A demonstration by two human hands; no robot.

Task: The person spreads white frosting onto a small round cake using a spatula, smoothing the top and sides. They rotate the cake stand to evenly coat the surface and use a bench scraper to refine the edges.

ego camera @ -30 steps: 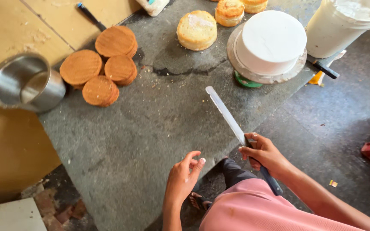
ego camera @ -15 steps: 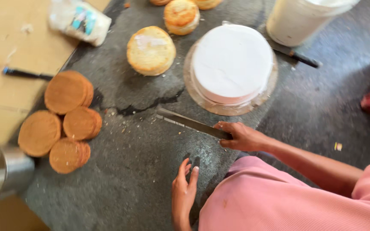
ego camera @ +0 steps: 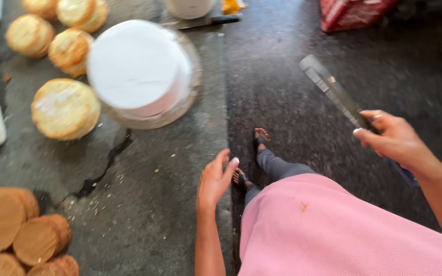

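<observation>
- Your right hand [ego camera: 392, 139] is sitting at the right of the frame, out over the dark floor [ego camera: 292, 102], with its fingers wrapped tight around the handle of a long knife [ego camera: 333, 91].
- The knife blade is running up and to the left from that hand, ending near the upper middle right of the frame; it is hanging over the floor, well apart from the worktop [ego camera: 144, 204].
- Your left hand [ego camera: 215, 180] is lying in the lower middle of the frame at the right edge of the worktop, fingers loosely spread and pointing upward, holding nothing.
- A white iced cake [ego camera: 138, 67] is standing on a round stand [ego camera: 182, 105] in the upper left of the frame, blurred.
- Pale round sponge layers are lying to its left: one large layer [ego camera: 65, 108] is just beside the stand, and smaller ones [ego camera: 70, 48] are sitting higher up.
- Brown round cakes [ego camera: 21, 232] are sitting crowded together in the lower left corner.
- Crumbs are scattered on the grey worktop between the cakes and your left hand.
- Your pink garment [ego camera: 344, 230] is filling the lower right, with your sandalled feet [ego camera: 254, 158] showing on the floor above it.
- A red crate [ego camera: 356, 13] is sitting at the top right.
</observation>
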